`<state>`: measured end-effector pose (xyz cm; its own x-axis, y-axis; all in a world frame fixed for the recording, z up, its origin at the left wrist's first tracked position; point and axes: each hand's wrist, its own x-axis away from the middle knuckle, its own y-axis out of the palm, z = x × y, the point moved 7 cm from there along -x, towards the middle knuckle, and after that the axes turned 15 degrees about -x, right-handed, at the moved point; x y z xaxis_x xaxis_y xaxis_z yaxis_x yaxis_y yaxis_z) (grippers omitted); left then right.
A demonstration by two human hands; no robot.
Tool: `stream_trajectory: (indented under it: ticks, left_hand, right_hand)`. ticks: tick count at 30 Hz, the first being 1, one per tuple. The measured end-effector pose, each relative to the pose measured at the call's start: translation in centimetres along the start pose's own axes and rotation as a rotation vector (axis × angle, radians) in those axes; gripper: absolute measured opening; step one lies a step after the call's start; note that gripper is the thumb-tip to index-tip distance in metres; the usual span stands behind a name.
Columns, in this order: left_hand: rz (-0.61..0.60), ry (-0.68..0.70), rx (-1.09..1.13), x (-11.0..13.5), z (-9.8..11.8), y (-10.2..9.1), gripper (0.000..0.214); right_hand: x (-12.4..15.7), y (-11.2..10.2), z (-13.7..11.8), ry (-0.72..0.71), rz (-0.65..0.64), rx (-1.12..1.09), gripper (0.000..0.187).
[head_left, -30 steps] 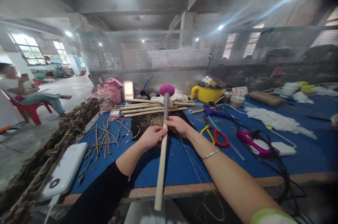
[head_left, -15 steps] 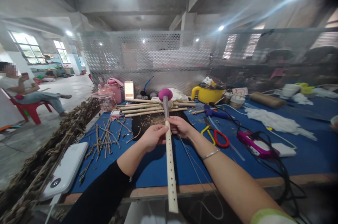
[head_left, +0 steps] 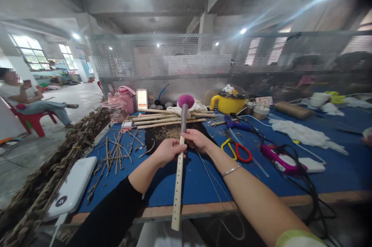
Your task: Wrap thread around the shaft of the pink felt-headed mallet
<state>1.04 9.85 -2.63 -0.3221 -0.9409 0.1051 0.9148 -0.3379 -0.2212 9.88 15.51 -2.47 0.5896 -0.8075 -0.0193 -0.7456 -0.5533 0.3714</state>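
Before me, both hands hold a long pale stick (head_left: pixel 178 185) with a row of small holes down its face. Its upper part is a grey stem (head_left: pixel 184 120) topped by a purple ball (head_left: pixel 186 101). My left hand (head_left: pixel 170 151) pinches the pale part between thumb and fingers. Just above it, my right hand (head_left: pixel 196 139) grips the stick where pale meets grey; some of its fingers are hidden behind. The lower end hangs past the table edge, tilted to the left. Thin clear strands (head_left: pixel 213 179) trail down beneath my right hand.
Thin twigs (head_left: pixel 117 154) and a white power bank (head_left: pixel 72 187) lie left. Pale sticks (head_left: pixel 162 120) lie behind a dark cloth (head_left: pixel 151 138). Scissors (head_left: pixel 243 153), a blue glue gun (head_left: pixel 238 123), a yellow pot (head_left: pixel 231 103) and cables (head_left: pixel 299 161) are right. A person (head_left: pixel 26 95) sits far left.
The stick has tilted: its lower end swung left and the purple ball shifted slightly right. Both hands remain on it in nearly the same place.
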Motion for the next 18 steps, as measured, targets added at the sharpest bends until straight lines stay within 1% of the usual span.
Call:
stream_trajectory:
  ticks: [3,6,8,9,11,13,15,16,18]
  left_hand:
    - [-0.062,-0.025,0.128,0.3,0.3,0.5,0.035]
    - [-0.132,-0.008,0.225,0.6,0.7,1.1,0.033]
    - [-0.167,-0.01,0.24,0.6,0.7,1.3,0.034]
    - [-0.162,-0.017,0.222,0.6,0.6,1.3,0.036]
    - [-0.095,-0.022,0.128,0.5,0.3,0.8,0.038]
    - [0.016,0.0,0.013,0.2,0.2,-0.1,0.039]
    - [0.101,0.03,-0.05,0.1,0.3,-0.8,0.04]
    - [0.122,0.034,-0.054,0.1,0.3,-0.9,0.04]
    - [0.114,0.023,-0.027,0.0,0.3,-0.9,0.04]
  right_hand:
    - [0.3,0.1,-0.3,0.023,-0.055,-0.078,0.03]
    - [0.5,0.3,-0.6,0.036,-0.114,-0.118,0.033]
    - [0.6,0.4,-0.7,0.026,-0.121,-0.111,0.032]
    - [0.5,0.4,-0.7,0.02,-0.112,-0.102,0.031]
    - [0.4,0.5,-0.5,0.013,-0.081,-0.082,0.029]
    - [0.4,0.6,-0.5,0.009,-0.056,-0.07,0.03]
    - [0.4,0.8,-0.5,0.003,-0.048,-0.063,0.031]
    - [0.4,0.9,-0.6,-0.003,-0.046,-0.057,0.031]
    - [0.3,0.9,-0.7,-0.015,-0.036,-0.043,0.032]
